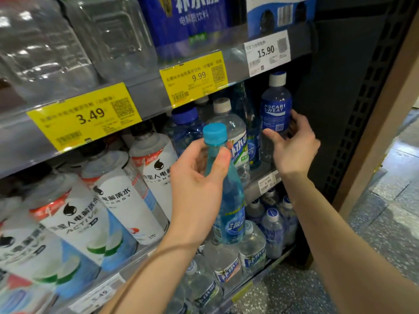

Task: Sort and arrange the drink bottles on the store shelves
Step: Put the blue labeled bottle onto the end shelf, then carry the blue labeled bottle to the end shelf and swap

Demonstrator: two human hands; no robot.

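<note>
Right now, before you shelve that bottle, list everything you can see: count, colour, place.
Light-blue bottle: one, light-blue cap, held off the shelf, centre.
Pocari Sweat bottle: one, blue label, white cap, middle shelf, far right.
White-labelled bottles: several, white with black caps, middle shelf, left.
Blue-capped bottle: one, dark blue, middle shelf, centre.
Clear jugs: two, transparent, top shelf, left.
Yellow price tags: two, top shelf edge.
White price tag: one, top shelf edge, right.
Small clear bottles: several, lower shelf.
Left hand: grips light-blue bottle's neck.
Right hand: fingers round Pocari Sweat bottle.
</note>
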